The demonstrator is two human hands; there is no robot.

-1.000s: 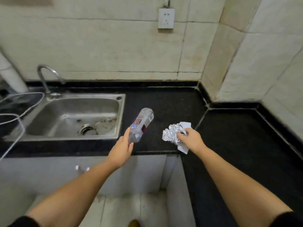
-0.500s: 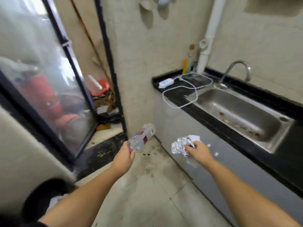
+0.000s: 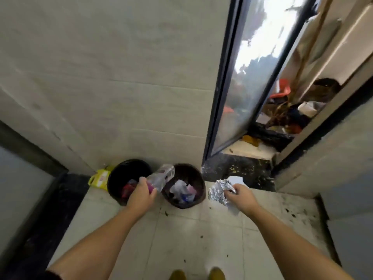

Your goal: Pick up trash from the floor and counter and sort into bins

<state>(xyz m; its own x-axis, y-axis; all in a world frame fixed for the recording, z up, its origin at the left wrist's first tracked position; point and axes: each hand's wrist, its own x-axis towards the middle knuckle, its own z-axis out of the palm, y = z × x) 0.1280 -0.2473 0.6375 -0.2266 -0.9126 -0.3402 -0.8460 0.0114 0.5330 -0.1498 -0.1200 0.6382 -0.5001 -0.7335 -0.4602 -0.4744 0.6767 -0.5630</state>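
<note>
In the left hand, a bottle is clasped above two bins; the right hand pinches foil and paper beside them. Both bins hold trash; these pieces await sorting.

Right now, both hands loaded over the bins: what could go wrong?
1. The plastic bottle in the left hand hangs over the gap between the black bin and the brown bin; released here, it may hit a rim and bounce onto the floor.
2. The right hand pinches crumpled foil and white paper together, outside the brown bin; they could drop short, or land unsorted in one bin.
</note>
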